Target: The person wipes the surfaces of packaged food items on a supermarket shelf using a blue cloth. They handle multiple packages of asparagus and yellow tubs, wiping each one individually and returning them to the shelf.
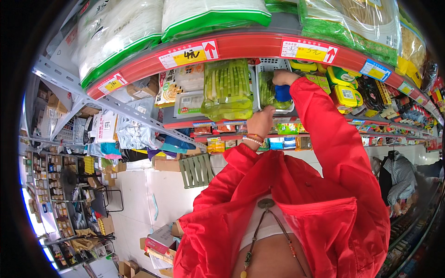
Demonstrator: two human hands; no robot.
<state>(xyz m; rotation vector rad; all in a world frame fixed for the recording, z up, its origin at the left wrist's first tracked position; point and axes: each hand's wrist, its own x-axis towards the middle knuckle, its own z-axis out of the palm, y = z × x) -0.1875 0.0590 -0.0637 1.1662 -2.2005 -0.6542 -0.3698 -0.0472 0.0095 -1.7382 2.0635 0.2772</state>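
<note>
A white plastic basket (257, 91) sits on the middle shelf, holding a clear pack of green vegetable stalks (266, 91). My left hand (261, 121) is at the basket's front left corner with its thumb over the rim; the other fingers are partly hidden. Reaching into the basket from the right, my right hand (283, 78) has curled fingers over the pack, and its grip is unclear. A blue object (283, 93) shows just below that hand. Left of the basket lies a larger green pack of pale stalks (227, 85), overhanging the shelf edge.
Above runs a red shelf edge (248, 47) with price tags, under large bags of noodles (121, 31). Yellow-lidded tubs (344, 97) stand to the right. A white metal upright (114, 106) crosses at left. Boxes (163, 239) lie on the floor, and a person (399, 177) is at far right.
</note>
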